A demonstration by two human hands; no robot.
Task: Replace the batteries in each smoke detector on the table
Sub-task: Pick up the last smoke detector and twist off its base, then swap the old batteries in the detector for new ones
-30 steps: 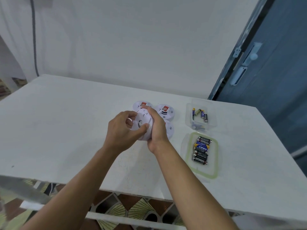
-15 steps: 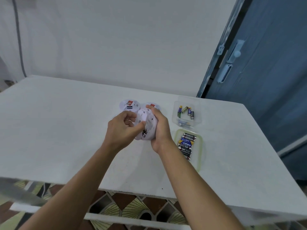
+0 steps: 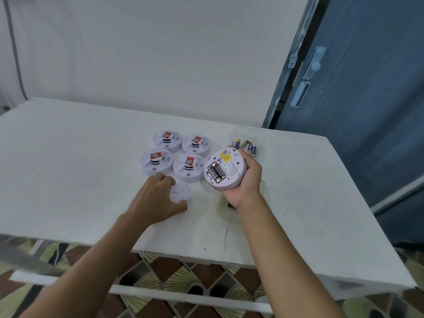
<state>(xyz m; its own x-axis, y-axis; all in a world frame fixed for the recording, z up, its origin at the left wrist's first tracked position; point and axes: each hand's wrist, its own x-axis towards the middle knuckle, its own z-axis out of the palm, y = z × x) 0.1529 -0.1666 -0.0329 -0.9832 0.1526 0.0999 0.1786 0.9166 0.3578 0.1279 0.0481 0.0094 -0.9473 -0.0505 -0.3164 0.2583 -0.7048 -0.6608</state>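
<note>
White back cover lies on the near table, the left hand curling its fingers loosely round it. Just beyond, the right hand wraps the opened smoke detector. Best to hold it steady and lever the two black batteries out end-first for the far tub.

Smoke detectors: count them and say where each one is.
5. Four sit clustered on the table: back-left detector, back-right detector, front-left detector, front-right detector. The fifth detector is held in the right hand, batteries showing. None appears hidden.
</note>
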